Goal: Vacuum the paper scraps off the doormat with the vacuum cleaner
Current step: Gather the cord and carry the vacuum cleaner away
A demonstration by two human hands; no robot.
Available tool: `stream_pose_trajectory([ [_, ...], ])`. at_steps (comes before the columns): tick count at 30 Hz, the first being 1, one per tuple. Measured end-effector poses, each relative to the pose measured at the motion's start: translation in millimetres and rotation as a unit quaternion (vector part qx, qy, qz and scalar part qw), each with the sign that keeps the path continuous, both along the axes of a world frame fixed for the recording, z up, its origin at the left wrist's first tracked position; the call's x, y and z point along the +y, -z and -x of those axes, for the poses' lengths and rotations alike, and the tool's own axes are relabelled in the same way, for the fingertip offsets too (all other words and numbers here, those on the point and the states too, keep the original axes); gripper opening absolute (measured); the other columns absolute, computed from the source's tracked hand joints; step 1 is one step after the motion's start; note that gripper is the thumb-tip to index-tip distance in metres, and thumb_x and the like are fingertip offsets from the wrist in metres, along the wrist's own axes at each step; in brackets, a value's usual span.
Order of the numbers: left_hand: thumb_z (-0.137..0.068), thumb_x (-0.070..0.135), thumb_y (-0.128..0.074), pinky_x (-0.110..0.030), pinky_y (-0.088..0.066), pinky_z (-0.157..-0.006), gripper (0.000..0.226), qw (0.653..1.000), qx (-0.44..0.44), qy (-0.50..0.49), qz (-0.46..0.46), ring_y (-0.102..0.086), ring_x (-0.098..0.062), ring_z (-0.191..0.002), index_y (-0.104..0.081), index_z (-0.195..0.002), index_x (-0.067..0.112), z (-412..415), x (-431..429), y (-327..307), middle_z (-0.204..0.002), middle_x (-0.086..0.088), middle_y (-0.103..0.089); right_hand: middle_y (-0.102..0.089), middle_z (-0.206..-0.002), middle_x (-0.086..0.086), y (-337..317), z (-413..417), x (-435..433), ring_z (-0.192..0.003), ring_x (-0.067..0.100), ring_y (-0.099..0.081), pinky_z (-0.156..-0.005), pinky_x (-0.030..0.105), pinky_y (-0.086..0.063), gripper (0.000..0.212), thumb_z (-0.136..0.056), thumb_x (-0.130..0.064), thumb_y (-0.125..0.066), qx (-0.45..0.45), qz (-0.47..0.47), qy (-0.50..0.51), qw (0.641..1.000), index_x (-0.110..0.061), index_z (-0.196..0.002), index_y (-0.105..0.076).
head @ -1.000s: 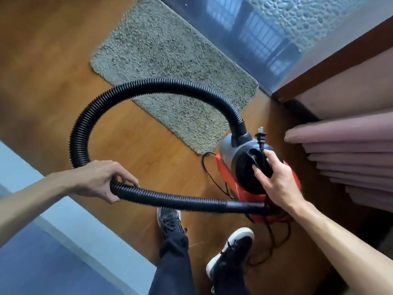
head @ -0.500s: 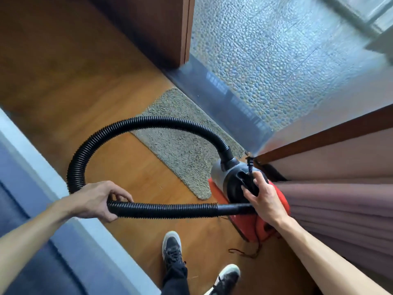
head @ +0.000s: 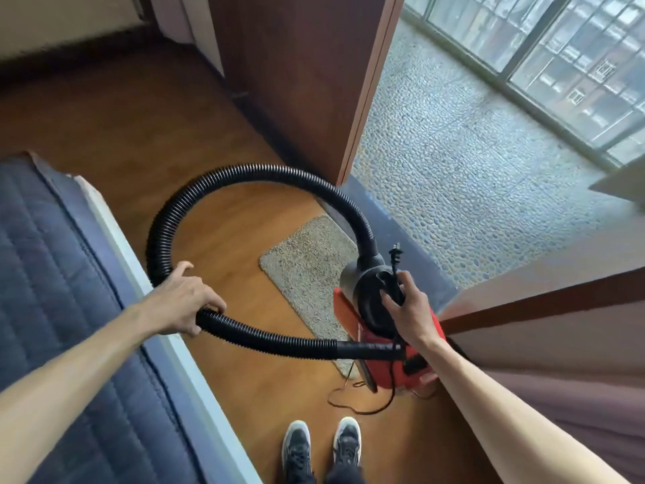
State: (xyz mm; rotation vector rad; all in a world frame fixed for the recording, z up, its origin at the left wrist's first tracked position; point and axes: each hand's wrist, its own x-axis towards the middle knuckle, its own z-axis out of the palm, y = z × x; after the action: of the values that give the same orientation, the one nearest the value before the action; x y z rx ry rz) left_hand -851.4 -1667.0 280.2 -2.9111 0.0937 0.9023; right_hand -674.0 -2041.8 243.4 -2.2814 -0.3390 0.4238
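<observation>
Black ribbed hose (head: pixel 167 221) loops in a wide arc over the wooden floor (head: pixel 223 235), from the top of the vacuum cleaner (head: pixel 380 319) round to the left and back along the bottom to a smooth black nozzle end (head: pixel 370 351) lying across the machine's red body. The left hand (head: pixel 181 302) is closed around the hose on the lower run, fingers wrapped under it. The right hand (head: pixel 408 309) grips the black top part of the cleaner and, with it, the cord just below the plug (head: pixel 396 253), which sticks up above the fingers. A thin cord (head: pixel 352 406) trails on the floor under the machine.

The doormat (head: pixel 307 270) lies on the floor beyond the cleaner, its right part hidden behind the red body; its far end reaches towards the dark threshold (head: pixel 401 235) of the doorway. Paper scraps on it cannot be made out.

Open floor is a narrow strip: the blue quilted mattress (head: pixel 52 309) and its pale edge bound it on the left, a brown door panel (head: pixel 300 75) stands ahead, and pinkish curtain folds (head: pixel 576 410) close the right side. Past the threshold, pebbled flooring (head: pixel 471 158) runs to a window. Two dark shoes (head: pixel 321 448) stand side by side on the wood below the cleaner.
</observation>
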Motion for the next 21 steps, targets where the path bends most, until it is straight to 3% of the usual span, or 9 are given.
stream_pose_trajectory([
  [3,-0.077,0.04,-0.073,-0.045,-0.002,-0.121,0.053,1.0,-0.005,-0.02,0.011,-0.049,-0.001,-0.102,-0.056,-0.127,0.048,-1,13,-22,-0.095,0.023,-0.053,-0.069,-0.094,0.0,-17,-8,23,-0.082,0.02,-0.068,-0.074,0.046,-0.06,0.028,-0.092,-0.021,-0.065,0.004,-0.021,0.011,1.0,-0.041,-0.101,-0.048],
  [7,-0.074,0.033,-0.075,-0.046,0.0,-0.121,0.046,0.991,-0.021,-0.094,0.092,-0.042,0.004,-0.092,-0.063,-0.116,0.047,-5,28,-42,-0.078,0.03,-0.044,-0.068,-0.091,0.001,-35,-17,57,-0.082,0.022,-0.067,-0.075,0.045,-0.059,0.025,-0.091,-0.024,-0.066,0.007,-0.04,0.007,0.999,-0.04,-0.097,-0.049],
  [12,-0.069,0.028,-0.076,-0.042,-0.006,-0.119,0.043,0.963,-0.054,-0.195,0.178,-0.056,0.001,-0.093,-0.067,-0.107,0.048,-33,18,-60,-0.086,0.022,-0.063,-0.07,-0.086,-0.001,-53,-29,105,-0.076,0.019,-0.067,-0.069,0.038,-0.059,0.028,-0.088,-0.018,-0.069,0.011,-0.065,-0.021,0.998,-0.038,-0.096,-0.051],
  [17,-0.067,0.029,-0.077,-0.032,-0.022,-0.108,0.041,0.938,-0.072,-0.266,0.209,-0.051,-0.01,-0.101,-0.064,-0.1,0.049,-58,10,-74,-0.096,0.018,-0.069,-0.069,-0.092,0.001,-68,-53,142,-0.08,0.008,-0.066,-0.072,0.036,-0.06,0.025,-0.091,-0.018,-0.067,0.042,-0.102,-0.013,0.994,-0.024,-0.109,-0.051],
  [21,-0.063,0.028,-0.077,-0.03,-0.027,-0.101,0.04,0.92,-0.092,-0.305,0.23,-0.053,0.002,-0.088,-0.064,-0.095,0.048,-88,9,-86,-0.095,0.019,-0.068,-0.067,-0.086,-0.008,-79,-72,170,-0.079,0.003,-0.065,-0.072,0.034,-0.06,0.027,-0.091,-0.018,-0.067,0.058,-0.115,-0.035,0.991,-0.023,-0.111,-0.05],
])
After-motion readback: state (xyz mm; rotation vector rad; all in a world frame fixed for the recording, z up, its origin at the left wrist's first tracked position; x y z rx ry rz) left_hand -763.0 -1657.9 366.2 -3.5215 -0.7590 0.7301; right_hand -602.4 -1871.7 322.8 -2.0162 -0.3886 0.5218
